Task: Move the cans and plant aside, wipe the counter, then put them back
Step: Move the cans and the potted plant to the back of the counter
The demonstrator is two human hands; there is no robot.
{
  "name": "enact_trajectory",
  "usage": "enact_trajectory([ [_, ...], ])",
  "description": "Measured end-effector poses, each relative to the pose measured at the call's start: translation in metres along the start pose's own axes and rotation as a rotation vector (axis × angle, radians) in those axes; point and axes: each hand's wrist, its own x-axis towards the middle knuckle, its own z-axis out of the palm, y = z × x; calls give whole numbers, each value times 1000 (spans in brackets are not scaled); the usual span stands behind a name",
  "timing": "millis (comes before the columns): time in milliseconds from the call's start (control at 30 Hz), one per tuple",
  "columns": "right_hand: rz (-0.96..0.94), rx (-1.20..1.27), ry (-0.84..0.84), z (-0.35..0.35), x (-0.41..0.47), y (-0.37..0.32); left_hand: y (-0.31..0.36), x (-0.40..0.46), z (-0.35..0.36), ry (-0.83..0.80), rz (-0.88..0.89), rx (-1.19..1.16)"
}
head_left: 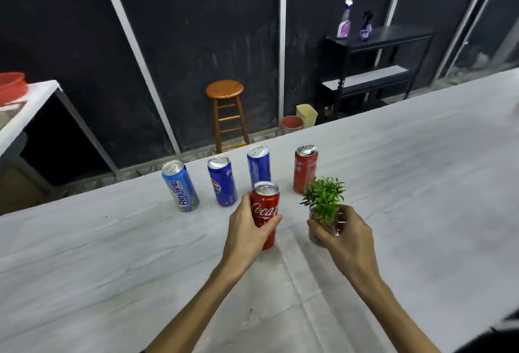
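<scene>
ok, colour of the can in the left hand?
Red with white Coca-Cola script and a silver top: the can held by the left hand, clearest in the head view.

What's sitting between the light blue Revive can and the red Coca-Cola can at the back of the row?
In the head view, two dark blue cans: a Pepsi can and another blue can, between the light blue Revive can and the back red Coca-Cola can.
</scene>
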Motion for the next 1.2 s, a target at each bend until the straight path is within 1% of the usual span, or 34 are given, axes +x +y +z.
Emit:
enact_trajectory([
  [267, 13, 16, 65, -54, 71, 62, 38, 41, 101, -89, 81, -11],
  [533, 3, 45, 104, -71, 111, 101, 64, 74, 166, -44, 91, 5],
  [633, 21, 72, 115, -84, 119, 122, 74, 74, 196, -74, 95, 3],
  [767, -24, 80, 92, -77, 108, 118, 68, 64, 192, -51, 108, -25],
  [933, -23, 67, 79, -71, 113, 113, 64, 71, 191, -60, 65, -22],
  [1100, 33, 30, 77, -69, 118, 110, 49, 64, 193, -140, 15, 20],
  [1200, 73, 21, 81, -68, 102, 109, 42, 49, 186, -146, -12, 35],
])
